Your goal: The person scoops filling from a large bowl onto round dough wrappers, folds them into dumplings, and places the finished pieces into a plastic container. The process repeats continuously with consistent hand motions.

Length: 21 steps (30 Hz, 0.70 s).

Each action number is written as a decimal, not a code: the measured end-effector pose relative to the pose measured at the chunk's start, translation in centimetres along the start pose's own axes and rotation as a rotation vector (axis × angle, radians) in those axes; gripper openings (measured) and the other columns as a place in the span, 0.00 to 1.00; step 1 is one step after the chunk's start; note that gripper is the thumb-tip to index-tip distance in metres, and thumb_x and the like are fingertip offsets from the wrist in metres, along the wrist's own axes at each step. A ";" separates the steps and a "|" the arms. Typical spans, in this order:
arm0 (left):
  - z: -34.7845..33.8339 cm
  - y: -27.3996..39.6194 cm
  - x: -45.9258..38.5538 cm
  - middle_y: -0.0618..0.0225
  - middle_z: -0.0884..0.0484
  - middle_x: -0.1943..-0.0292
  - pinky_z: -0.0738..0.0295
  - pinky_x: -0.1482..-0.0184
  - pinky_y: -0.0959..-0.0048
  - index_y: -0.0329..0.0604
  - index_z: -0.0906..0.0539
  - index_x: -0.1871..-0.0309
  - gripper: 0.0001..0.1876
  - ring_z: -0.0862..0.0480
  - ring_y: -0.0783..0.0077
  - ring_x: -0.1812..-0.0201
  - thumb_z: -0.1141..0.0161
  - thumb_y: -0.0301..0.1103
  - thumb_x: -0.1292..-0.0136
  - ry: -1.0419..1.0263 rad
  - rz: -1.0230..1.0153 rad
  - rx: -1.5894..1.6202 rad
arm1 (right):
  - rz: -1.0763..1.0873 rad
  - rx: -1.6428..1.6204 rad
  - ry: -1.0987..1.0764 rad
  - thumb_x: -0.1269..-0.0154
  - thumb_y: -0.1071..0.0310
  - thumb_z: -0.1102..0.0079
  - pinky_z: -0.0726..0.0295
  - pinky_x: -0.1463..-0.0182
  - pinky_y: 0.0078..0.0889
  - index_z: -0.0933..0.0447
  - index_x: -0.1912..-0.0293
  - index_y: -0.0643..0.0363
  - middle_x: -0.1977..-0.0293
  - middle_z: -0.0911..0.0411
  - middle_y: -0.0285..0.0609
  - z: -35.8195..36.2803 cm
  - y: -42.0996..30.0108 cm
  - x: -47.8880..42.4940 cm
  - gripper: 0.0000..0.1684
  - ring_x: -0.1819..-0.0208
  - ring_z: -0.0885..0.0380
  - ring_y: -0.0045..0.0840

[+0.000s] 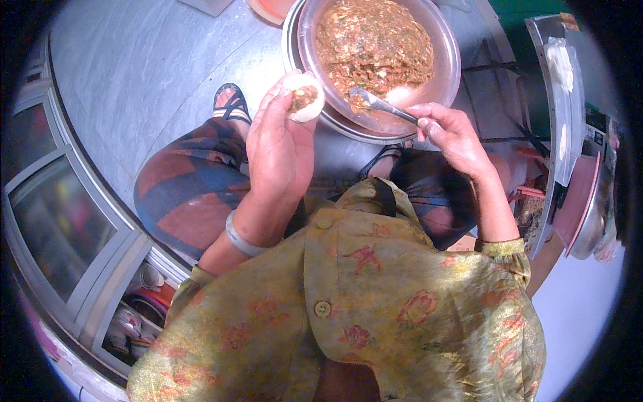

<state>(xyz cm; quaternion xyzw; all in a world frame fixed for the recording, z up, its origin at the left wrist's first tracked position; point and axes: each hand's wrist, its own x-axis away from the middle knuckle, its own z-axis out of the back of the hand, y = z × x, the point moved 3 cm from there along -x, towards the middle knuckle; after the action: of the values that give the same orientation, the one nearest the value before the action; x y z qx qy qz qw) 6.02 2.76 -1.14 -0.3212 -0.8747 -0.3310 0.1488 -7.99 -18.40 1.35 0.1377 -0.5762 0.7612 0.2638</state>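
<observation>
In my left hand (pixel 284 135) lies a round white dough wrapper (pixel 312 111) with a lump of minced filling (pixel 302 98) on it, the fingers curled around its far side. My right hand (pixel 449 131) grips the handle of a metal spreader or flat spoon (pixel 386 106). The tool's tip touches filling near the lower wall of a translucent plastic bowl (pixel 447 93). A large mound of brown minced filling (pixel 374 42) with green and pale bits fills much of the bowl. Beneath the bowl is a wider steel basin (pixel 335 123).
The basin stands over the grey tiled floor (pixel 130 65), in front of my sandalled feet. At the far top is part of a reddish round item (pixel 271 9). A glass-fronted cabinet (pixel 63 226) is on the left. On the right are a metal-edged shelf (pixel 545 151) and a pink-rimmed item (pixel 580 206).
</observation>
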 end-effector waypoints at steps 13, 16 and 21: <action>0.6 -0.3 -0.7 0.54 0.23 0.49 0.29 0.44 0.68 0.33 0.25 0.46 0.18 0.22 0.59 0.47 0.46 0.30 0.38 -0.052 -0.223 -0.688 | -0.189 -0.554 0.093 0.34 0.74 0.52 0.41 0.79 0.08 0.26 0.47 0.65 0.75 0.27 0.31 -0.8 -1.4 -1.1 0.17 0.82 0.39 0.07; 0.5 -0.8 -1.0 0.53 0.22 0.51 0.29 0.46 0.68 0.34 0.23 0.48 0.17 0.22 0.57 0.48 0.42 0.30 0.41 -0.035 -0.207 -0.805 | -0.106 -0.636 0.061 0.34 0.75 0.53 0.40 0.78 0.08 0.26 0.48 0.65 0.74 0.26 0.32 -0.8 -2.5 -0.3 0.16 0.80 0.37 0.07; -0.6 -1.1 -0.9 0.55 0.20 0.53 0.28 0.48 0.69 0.35 0.24 0.48 0.17 0.20 0.59 0.50 0.41 0.31 0.39 -0.074 0.010 -0.603 | 0.024 -0.335 0.158 0.33 0.73 0.49 0.30 0.68 0.14 0.23 0.48 0.60 0.69 0.22 0.34 -1.9 -3.3 1.5 0.15 0.73 0.29 0.12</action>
<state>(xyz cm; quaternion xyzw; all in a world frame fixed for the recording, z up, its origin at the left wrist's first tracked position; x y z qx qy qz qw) 6.02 1.36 -1.66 -0.3671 -0.7404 -0.5629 0.0164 -7.16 -15.57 4.16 0.0247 -0.6738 0.6663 0.3185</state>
